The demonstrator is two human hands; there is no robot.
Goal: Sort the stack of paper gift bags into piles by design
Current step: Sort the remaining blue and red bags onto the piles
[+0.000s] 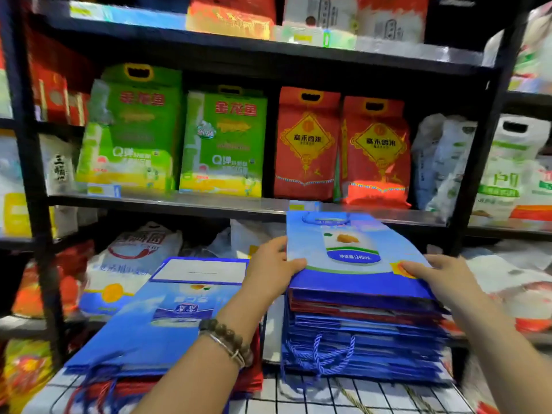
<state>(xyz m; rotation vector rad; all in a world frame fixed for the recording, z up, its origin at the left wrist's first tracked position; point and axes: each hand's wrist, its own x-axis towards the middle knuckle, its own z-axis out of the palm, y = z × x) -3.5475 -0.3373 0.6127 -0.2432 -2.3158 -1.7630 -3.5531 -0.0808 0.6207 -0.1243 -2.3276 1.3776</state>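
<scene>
one head-worn view (wide-angle) looks forward and down, close over the stacked bags [363, 330], facing shelves [239, 204].

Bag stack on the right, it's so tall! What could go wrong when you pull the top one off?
The left hand and right hand grip the top blue bag by its edges. Sliding it off could drag bags beneath and tip the stack, whose layers already sit unevenly. The rope handles dangling in front might snag too.
</scene>
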